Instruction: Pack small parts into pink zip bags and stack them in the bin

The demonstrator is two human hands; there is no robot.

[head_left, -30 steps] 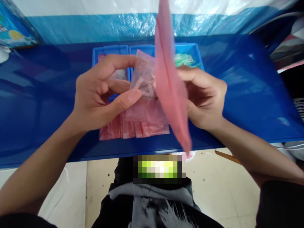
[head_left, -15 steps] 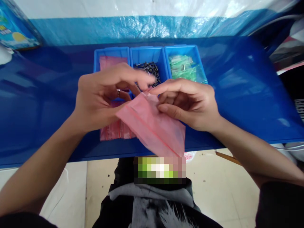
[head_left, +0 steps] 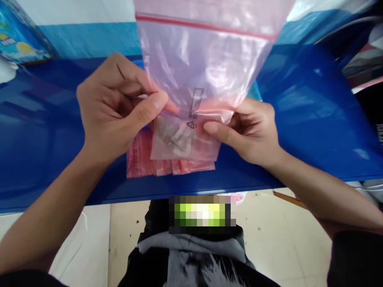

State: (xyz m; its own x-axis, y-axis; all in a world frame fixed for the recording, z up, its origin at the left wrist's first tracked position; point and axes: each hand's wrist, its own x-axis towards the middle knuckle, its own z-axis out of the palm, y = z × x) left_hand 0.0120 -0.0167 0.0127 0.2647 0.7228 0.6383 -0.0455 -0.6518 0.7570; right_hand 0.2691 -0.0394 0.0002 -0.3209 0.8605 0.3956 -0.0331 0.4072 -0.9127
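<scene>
A pink zip-lock bag [head_left: 197, 63] is stretched upright between my hands, its red seal strip toward the top and small printed marks near the middle. Small greyish items show through the plastic at its bottom; I cannot make out what they are. My left hand [head_left: 116, 107] pinches the bag's left edge between thumb and fingers. At the right edge, my right hand [head_left: 248, 129] grips it the same way, thumb in front. Behind the bag's lower end, several pink zip-lock bags [head_left: 142, 155] lie in a row on the blue table.
The blue table [head_left: 302, 119] has its front edge just below my hands. Blue bins behind the bag are mostly hidden. A colourful packet [head_left: 22, 40] stands at the far left, before a white and blue sheet [head_left: 89, 38].
The pink bag has swung from hanging toward me to standing upright, now covering most of the bins. My left hand has moved slightly left and closed on its edge.
</scene>
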